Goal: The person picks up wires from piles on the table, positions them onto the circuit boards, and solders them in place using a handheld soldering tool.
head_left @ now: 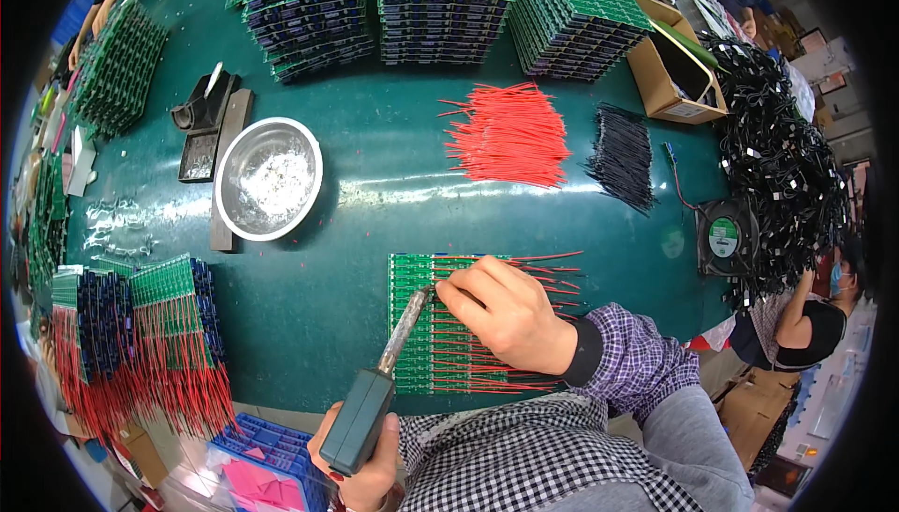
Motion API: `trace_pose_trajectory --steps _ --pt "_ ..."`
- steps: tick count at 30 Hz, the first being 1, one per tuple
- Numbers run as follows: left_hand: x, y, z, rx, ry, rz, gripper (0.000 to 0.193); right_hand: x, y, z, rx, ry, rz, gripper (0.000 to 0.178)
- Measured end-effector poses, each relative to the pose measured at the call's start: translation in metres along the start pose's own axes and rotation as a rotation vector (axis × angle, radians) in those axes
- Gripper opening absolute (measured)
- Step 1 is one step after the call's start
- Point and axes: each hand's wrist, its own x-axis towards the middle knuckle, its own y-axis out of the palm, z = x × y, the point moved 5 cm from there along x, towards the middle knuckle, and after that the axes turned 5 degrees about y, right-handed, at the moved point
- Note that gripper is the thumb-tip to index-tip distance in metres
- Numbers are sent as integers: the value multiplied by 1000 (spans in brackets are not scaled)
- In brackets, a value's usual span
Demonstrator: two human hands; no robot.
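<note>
My left hand [370,460] grips the grey-green handle of a soldering iron [401,329]. The iron's metal tip points up and right, reaching the fingertips of my right hand [510,311]. That hand is closed in a pinch over a green circuit board panel [408,362], apparently on a thin wire mostly hidden by the fingers. Rows of red wires [478,362] run rightward from the panel, some passing under my right hand. Above the panel lie a pile of loose red wires [510,136] and a smaller pile of black wires [622,156].
A white-rimmed metal bowl [269,180] stands left, beside a dark metal holder [201,119]. Stacked panels [440,7] line the far edge; wired boards [140,325] sit at the left. A cardboard box [670,77], a small fan [726,238] and heaped black cables [777,166] occupy the right. Other people work nearby.
</note>
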Motion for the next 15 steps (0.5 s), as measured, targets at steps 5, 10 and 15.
trace_pose_trajectory --steps 5,10,15 --pt "-8 3 12 -164 -156 -63 30 0 0 -1 -18 9 -9 28" --pt "-13 -1 19 -178 -194 -59 29 1 0 -1 -25 8 -7 28" --pt "-14 -1 20 -230 -177 -108 31 0 0 0 -20 11 -6 28"
